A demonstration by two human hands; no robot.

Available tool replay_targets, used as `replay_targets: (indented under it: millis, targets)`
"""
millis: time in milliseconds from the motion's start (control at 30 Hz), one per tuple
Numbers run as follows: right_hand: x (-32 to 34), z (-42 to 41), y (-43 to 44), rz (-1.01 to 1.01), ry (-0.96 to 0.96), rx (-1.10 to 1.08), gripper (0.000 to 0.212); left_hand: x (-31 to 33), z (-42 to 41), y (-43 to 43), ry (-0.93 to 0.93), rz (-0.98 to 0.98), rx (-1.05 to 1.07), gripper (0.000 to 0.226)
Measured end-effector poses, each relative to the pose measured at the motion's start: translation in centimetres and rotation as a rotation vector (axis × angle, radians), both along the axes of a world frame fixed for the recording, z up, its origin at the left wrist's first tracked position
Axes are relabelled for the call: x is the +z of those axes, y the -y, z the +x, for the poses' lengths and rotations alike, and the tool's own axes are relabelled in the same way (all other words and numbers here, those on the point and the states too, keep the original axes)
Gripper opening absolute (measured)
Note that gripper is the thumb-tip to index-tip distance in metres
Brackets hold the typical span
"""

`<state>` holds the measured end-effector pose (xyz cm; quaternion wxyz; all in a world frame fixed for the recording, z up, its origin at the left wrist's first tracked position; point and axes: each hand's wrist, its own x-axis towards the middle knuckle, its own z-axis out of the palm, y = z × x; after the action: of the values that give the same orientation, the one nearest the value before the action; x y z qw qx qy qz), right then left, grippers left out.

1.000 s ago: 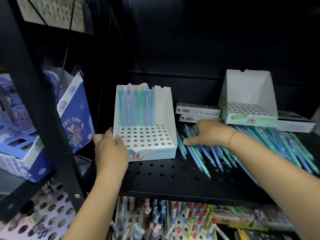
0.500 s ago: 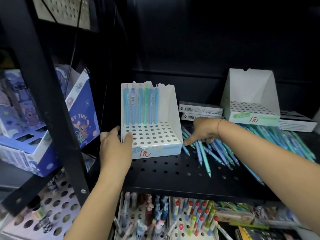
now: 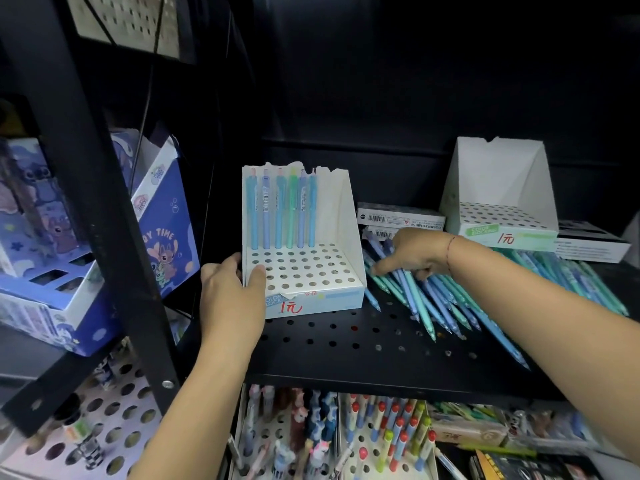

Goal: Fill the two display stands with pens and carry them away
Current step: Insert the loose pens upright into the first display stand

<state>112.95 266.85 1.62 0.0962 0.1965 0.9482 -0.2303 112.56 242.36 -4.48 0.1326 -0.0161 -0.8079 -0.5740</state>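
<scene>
On the black shelf [image 3: 346, 348], filling looked barely begun: the left hand [image 3: 232, 299] clasped the near stand [image 3: 311, 271], six pens [image 3: 280, 209] in its back row, while the right hand [image 3: 415, 254] lay among the loose pens [image 3: 440, 299] beside it, grasp hidden; next, likely, pinching one for a free hole.

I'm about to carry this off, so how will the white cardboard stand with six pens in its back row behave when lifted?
Probably light: the stand looks like thin cardboard with a torn top, so it may flex if squeezed. Its six pens all sit in the back row, so it could tip backward. The left hand grips just one corner.
</scene>
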Motion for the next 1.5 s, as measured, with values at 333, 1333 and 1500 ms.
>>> replay_targets:
  millis: [333,1333,1500]
  targets:
    - [2.5,4.7,0.9,0.014,-0.906,0.0,0.031,0.0,0.0,0.0,0.003,-0.004,-0.007,0.038]
    - [3.6,4.5,4.5,-0.756,-0.622,0.334,0.035,4.5,3.5,-3.5,-0.26,-0.056,-0.559,0.061]
    - [4.1,2.7,6.6,-0.613,-0.737,0.448,0.033,5.8,2.7,-3.8,0.004,0.226,-0.767,0.03]
